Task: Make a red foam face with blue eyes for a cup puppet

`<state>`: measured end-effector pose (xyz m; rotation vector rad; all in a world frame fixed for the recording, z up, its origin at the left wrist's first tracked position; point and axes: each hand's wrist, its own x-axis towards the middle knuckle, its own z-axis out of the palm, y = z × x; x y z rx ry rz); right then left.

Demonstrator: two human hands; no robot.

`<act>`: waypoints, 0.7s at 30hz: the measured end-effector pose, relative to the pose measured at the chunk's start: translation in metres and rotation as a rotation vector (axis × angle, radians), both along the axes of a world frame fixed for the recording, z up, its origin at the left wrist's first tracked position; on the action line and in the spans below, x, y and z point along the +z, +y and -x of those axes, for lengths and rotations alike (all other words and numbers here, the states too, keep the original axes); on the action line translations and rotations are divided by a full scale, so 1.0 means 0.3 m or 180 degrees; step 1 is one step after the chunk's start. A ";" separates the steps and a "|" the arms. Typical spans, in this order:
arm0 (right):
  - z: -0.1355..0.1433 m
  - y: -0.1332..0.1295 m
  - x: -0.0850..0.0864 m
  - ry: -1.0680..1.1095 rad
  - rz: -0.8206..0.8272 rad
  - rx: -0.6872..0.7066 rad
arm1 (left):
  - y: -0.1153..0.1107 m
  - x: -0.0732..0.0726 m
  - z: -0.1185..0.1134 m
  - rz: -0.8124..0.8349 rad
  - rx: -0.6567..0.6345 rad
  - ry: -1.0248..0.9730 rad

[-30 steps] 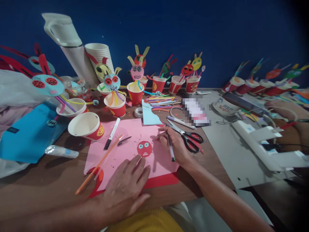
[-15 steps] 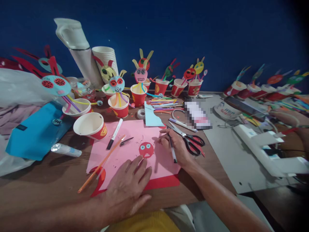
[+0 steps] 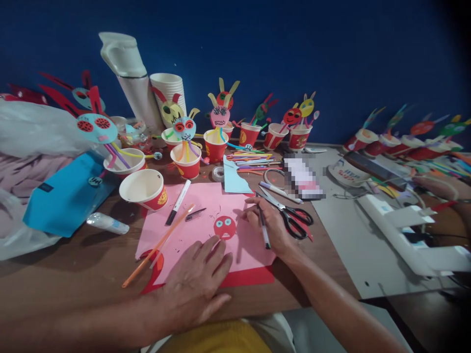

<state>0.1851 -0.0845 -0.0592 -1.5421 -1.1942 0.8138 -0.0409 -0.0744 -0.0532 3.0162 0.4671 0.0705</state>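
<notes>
My left hand [image 3: 200, 274] lies flat on a pink paper sheet [image 3: 253, 252], fingers stretched out, fingertips at the lower edge of a red paper circle [image 3: 224, 228]. Two light-blue eyes and a small white mouth mark that circle. Right of it, my right hand [image 3: 267, 220] is closed round a pen [image 3: 264, 228], which tilts with its black end toward me. Black-handled scissors [image 3: 290, 215] lie just beyond this hand. On the pink sheet rest a white marker [image 3: 178, 202], a black pen cap [image 3: 196, 214] and an orange stick [image 3: 158, 247]. Red paper [image 3: 246, 278] shows underneath.
An empty paper cup [image 3: 143, 190] stands left of the sheet. Behind it are decorated cups [image 3: 186, 164] with paper faces, a cup stack [image 3: 167, 86] and a white jug [image 3: 123, 56]. Pipe cleaners [image 3: 253, 161], light-blue paper [image 3: 235, 179] and tape [image 3: 218, 173] lie behind; a white frame [image 3: 401, 235] is at right.
The view has shifted slightly, so the background things appear a little further right and lower. Both hands keep nearly the same pose, the pen still held in the right.
</notes>
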 end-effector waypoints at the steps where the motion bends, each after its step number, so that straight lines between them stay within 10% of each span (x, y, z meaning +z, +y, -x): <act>1: 0.003 0.000 0.004 0.0063 -0.0028 -0.0025 | 0.000 -0.003 0.000 -0.0001 0.0011 -0.0015; 21: 0.010 -0.006 0.017 -0.0095 -0.0263 -0.0280 | 0.070 0.025 0.011 0.0222 0.0102 -0.1213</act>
